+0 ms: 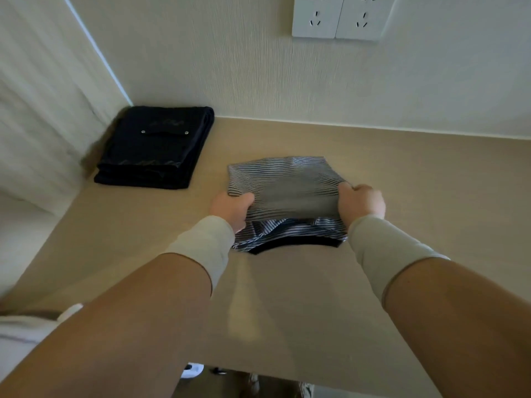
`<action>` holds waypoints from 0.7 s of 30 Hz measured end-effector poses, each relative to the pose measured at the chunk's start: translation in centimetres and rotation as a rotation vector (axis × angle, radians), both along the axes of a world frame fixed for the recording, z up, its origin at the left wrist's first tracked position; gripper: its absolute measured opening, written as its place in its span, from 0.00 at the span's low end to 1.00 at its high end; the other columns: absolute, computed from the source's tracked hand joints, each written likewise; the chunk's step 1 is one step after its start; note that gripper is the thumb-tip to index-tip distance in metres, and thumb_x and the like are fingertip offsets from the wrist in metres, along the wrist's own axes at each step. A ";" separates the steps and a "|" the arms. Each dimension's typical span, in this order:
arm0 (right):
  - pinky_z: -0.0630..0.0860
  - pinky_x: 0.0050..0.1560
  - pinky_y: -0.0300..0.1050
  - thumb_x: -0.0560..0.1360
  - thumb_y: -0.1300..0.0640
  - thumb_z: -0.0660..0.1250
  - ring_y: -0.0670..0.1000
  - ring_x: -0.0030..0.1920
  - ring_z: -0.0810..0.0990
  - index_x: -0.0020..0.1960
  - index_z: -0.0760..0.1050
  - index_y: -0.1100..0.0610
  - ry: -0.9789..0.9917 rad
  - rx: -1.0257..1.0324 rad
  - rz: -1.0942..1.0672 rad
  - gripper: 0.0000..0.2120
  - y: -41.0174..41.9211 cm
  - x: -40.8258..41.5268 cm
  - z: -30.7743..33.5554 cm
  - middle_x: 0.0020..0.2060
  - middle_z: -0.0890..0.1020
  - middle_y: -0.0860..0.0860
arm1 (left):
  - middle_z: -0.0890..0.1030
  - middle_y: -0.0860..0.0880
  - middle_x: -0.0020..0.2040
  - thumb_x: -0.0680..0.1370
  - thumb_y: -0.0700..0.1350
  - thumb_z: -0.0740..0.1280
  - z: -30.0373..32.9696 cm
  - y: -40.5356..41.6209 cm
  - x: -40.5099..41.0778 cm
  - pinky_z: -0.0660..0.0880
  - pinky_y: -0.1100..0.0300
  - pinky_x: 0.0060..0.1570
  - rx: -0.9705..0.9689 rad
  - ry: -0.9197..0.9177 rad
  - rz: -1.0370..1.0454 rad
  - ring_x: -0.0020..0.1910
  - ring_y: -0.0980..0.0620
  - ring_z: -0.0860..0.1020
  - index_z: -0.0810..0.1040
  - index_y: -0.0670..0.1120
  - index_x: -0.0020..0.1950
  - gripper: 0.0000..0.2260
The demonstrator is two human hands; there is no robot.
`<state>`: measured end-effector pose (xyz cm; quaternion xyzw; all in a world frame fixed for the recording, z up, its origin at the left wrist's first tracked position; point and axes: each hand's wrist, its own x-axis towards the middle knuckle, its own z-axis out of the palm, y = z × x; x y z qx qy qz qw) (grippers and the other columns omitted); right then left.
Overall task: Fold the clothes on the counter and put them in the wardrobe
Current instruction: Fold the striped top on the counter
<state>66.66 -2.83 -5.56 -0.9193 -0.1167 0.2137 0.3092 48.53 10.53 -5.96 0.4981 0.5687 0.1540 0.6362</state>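
Observation:
A grey-and-dark striped garment (287,185) with a dark collar edge lies partly folded in the middle of the beige counter (416,196). My left hand (231,209) grips its left side and my right hand (362,202) grips its right side. Both hold up the top layer over the lower layers. A folded dark garment (156,147) with two metal studs lies flat in the back left corner of the counter, apart from my hands.
A pale wall runs behind the counter, with two white power sockets (342,17) high up. A light curtain (34,110) hangs at the left. The counter's front edge (287,374) is near my body, and floor shows below it.

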 end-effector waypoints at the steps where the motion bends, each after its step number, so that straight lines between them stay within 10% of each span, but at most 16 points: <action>1: 0.65 0.39 0.43 0.78 0.52 0.58 0.58 0.39 0.72 0.43 0.73 0.61 -0.026 -0.015 -0.003 0.14 -0.3 0.2 0.0 0.32 0.72 0.54 | 0.77 0.45 0.42 0.76 0.43 0.68 -0.4 0.1 -0.4 0.74 0.54 0.43 0.026 0.049 -0.005 0.42 0.45 0.76 0.74 0.45 0.43 0.04; 11: 0.67 0.39 0.44 0.80 0.50 0.57 0.54 0.33 0.71 0.42 0.72 0.61 0.042 -0.192 0.164 0.16 -1.6 0.2 -2.8 0.31 0.72 0.53 | 0.78 0.42 0.40 0.79 0.62 0.60 -3.2 -1.6 -2.0 0.72 0.54 0.38 0.236 0.616 -0.326 0.35 0.44 0.74 0.77 0.39 0.44 0.25; 21: 0.69 0.36 0.44 0.80 0.43 0.52 0.56 0.38 0.76 0.51 0.75 0.61 -0.019 -0.121 0.163 0.22 -0.1 1.4 -3.2 0.39 0.79 0.55 | 0.81 0.49 0.47 0.79 0.61 0.58 -4.0 -2.3 -2.4 0.76 0.53 0.48 0.377 0.472 -0.262 0.45 0.46 0.79 0.75 0.46 0.54 0.19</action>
